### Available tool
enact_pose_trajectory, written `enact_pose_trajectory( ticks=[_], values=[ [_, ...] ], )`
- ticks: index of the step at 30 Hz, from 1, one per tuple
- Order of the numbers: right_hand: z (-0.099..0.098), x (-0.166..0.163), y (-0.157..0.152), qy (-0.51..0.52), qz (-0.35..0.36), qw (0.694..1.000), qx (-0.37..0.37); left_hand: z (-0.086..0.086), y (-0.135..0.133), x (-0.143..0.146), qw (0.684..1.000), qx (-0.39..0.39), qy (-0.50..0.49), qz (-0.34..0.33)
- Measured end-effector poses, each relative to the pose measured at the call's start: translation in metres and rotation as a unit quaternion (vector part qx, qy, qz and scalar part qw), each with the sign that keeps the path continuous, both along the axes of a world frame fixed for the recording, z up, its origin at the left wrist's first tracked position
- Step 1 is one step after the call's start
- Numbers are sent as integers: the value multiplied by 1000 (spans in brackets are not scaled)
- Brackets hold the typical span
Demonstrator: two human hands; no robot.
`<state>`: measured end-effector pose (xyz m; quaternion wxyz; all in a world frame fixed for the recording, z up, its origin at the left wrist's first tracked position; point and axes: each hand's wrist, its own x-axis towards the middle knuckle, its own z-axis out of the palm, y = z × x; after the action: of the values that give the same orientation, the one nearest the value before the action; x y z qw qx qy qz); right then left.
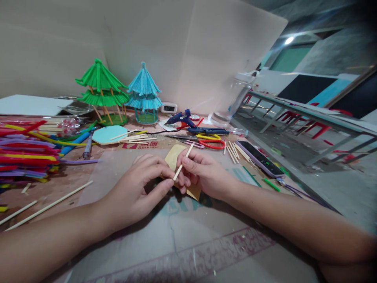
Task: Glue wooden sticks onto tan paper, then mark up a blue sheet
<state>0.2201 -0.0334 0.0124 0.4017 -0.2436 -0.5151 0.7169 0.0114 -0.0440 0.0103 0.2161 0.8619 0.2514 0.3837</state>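
A short pale wooden stick (183,163) is held at a slant over the middle of the work surface. My right hand (203,171) grips it between thumb and fingers, with its upper end sticking out. At the stick's lower end, the thumb and index fingertip of my left hand (147,184) close on it. Beneath both hands lies a tan strip of paper (175,154), partly covered by my fingers; whether it is sandpaper I cannot tell. Several cut sticks (232,152) lie just beyond my right hand, and more sticks (138,138) lie ahead of my left.
Behind stand a green pagoda model (101,94) and a blue one (143,94). A glue gun (180,118), red-handled scissors (213,144), a utility knife (207,130) and a phone (259,157) lie ahead. Colourful pipe cleaners (26,157) heap at left; a clear jug (235,96) stands back right.
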Motion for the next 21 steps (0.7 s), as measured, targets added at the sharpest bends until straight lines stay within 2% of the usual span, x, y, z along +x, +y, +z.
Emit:
enact_pose_trajectory(
  ticks=[17, 21],
  values=[
    [-1, 0, 0, -19, 4, 1000, 10, 1, -1, 1, 1000, -1, 10, 11],
    [5, 4, -1, -58, -33, 996, 51, -1, 7, -2, 997, 7, 29, 74]
  ],
)
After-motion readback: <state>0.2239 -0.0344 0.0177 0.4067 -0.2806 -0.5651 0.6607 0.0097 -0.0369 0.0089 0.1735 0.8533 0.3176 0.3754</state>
